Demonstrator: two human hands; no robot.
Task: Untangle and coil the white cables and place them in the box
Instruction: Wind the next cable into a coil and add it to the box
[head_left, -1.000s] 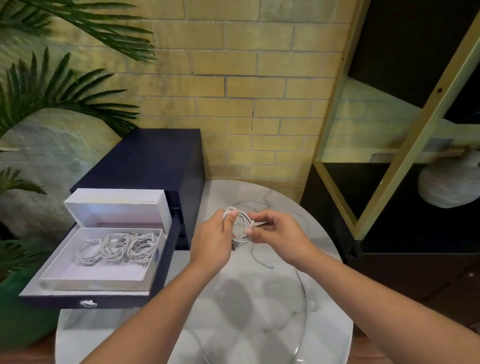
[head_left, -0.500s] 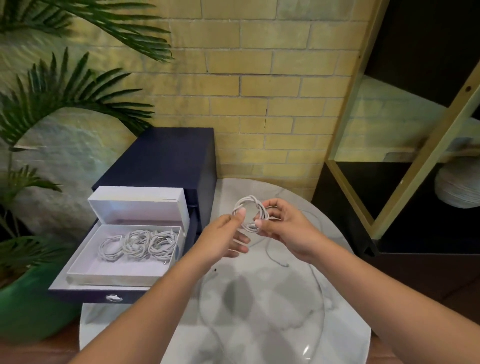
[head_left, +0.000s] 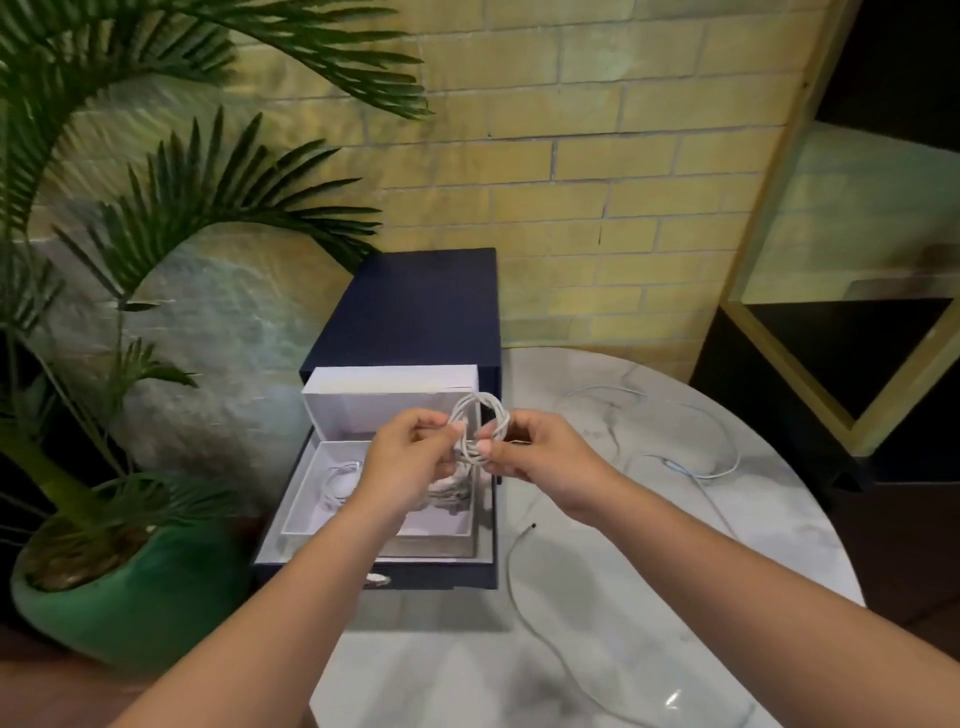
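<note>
In the head view, a small coil of white cable hung in the air between both hands, over the right side of the open white box, in front of its raised lid. The left hand pinched the coil's lower left, its fingers curled around the strands. The right hand pinched the lower right, thumb and fingers pressed together on the bundle. The box sat in the pulled-out drawer of a dark blue cabinet and already held finished coils, partly hidden behind the left wrist. Loose cables lay spread on the marble surface, well apart from the box.

The step in hand looked like setting this coil down. To do it well, the loops should be kept pinched together until they touch the box floor, and the coil laid flat in the bare space at the front, beside the others and not on top. One hand should let go first, the other steadying the loops so they do not spring open
</note>
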